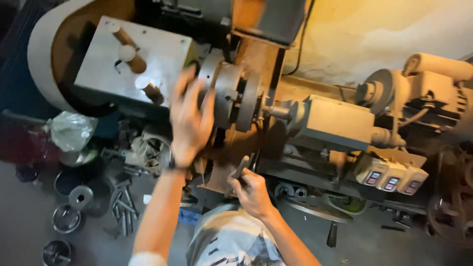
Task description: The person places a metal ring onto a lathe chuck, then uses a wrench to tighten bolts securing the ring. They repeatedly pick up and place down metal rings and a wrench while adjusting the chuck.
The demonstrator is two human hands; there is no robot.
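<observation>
Left hand (191, 118): fingers spread, laid flat against the round lathe chuck (231, 96), gripping nothing.
Right hand (252, 193): fingers pressed together around a dark metal lever (241, 167), below the chuck.
Chuck: one, grey steel, mounted at the grey headstock (133, 59), a short workpiece (278, 112) poking out rightward.
Levers on headstock face: three, with pale rounded knobs.
Switch boxes (391, 178): three, pale with small coloured buttons, in a row at right front.
Plastic bag (71, 130): one, crumpled, clear-green, at left.
Floor clutter (79, 197): several round metal parts and loose bolts, lower left.
Open room: bare grey floor along the bottom edge.
</observation>
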